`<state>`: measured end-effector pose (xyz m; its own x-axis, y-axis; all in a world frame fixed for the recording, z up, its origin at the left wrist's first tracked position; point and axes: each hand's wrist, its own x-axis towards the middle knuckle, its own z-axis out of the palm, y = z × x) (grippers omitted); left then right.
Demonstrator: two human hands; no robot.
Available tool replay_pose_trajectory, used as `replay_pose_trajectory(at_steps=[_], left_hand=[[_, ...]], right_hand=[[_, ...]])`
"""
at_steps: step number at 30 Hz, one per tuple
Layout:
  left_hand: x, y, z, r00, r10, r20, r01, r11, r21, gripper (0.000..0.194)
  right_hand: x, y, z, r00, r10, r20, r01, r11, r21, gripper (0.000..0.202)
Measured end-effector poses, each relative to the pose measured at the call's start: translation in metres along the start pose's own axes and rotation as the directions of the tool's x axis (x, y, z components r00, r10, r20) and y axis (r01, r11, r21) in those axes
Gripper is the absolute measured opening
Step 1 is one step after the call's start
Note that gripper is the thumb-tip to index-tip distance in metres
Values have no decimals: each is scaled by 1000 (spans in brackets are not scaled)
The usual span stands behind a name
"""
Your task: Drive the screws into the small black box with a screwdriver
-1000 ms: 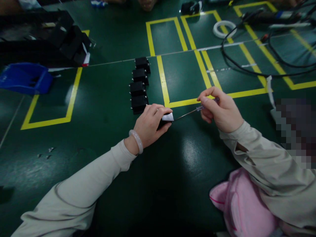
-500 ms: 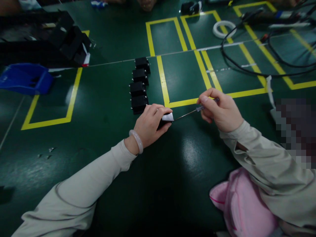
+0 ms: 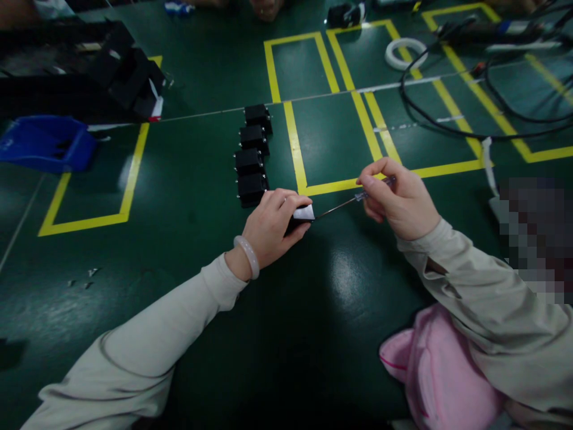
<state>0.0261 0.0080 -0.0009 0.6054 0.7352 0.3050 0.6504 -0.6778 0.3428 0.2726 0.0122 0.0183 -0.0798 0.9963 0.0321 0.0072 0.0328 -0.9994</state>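
My left hand (image 3: 272, 227) is closed around a small black block (image 3: 297, 223) with a white label on its upper face. In my right hand (image 3: 400, 200) is a screwdriver (image 3: 362, 195) with a clear handle, pinched between thumb and fingers. Its thin shaft slants down to the left, and the tip meets the right end of the block. Just beyond my left hand, several black blocks (image 3: 249, 161) with small metal screws at their sides stand in a row on the green table (image 3: 201, 179).
Loose screws (image 3: 88, 280) lie at the left. A blue bin (image 3: 49, 140) stands beside a large black rack (image 3: 80, 71). At the back right are a white tape roll (image 3: 406, 54) and black cable (image 3: 430, 119). A pink cloth item (image 3: 447, 370) sits near my right forearm.
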Motion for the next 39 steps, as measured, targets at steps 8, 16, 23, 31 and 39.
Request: replay_pose_trajectory(at_steps=[8, 16, 23, 31, 39], left_hand=[[0, 0, 0, 1000, 18, -7, -18, 1000, 5, 33], [0, 0, 1, 1000, 21, -10, -21, 1000, 15, 32], [0, 0, 1, 1000, 6, -8, -6, 1000, -2, 32], [0, 0, 0, 1000, 1, -4, -1, 1000, -2, 33], [0, 0, 0, 1000, -4, 8, 4, 1000, -6, 33]], right_hand=[[0, 0, 0, 1000, 13, 2, -13, 1000, 22, 25], [0, -1, 0, 1000, 6, 6, -6, 1000, 19, 27], [0, -1, 0, 1000, 4, 9, -4, 1000, -25, 31], [-1, -1, 0, 1000, 1, 11, -1, 1000, -14, 29], [-2, -5, 1, 1000, 26, 4, -26, 1000, 8, 23]])
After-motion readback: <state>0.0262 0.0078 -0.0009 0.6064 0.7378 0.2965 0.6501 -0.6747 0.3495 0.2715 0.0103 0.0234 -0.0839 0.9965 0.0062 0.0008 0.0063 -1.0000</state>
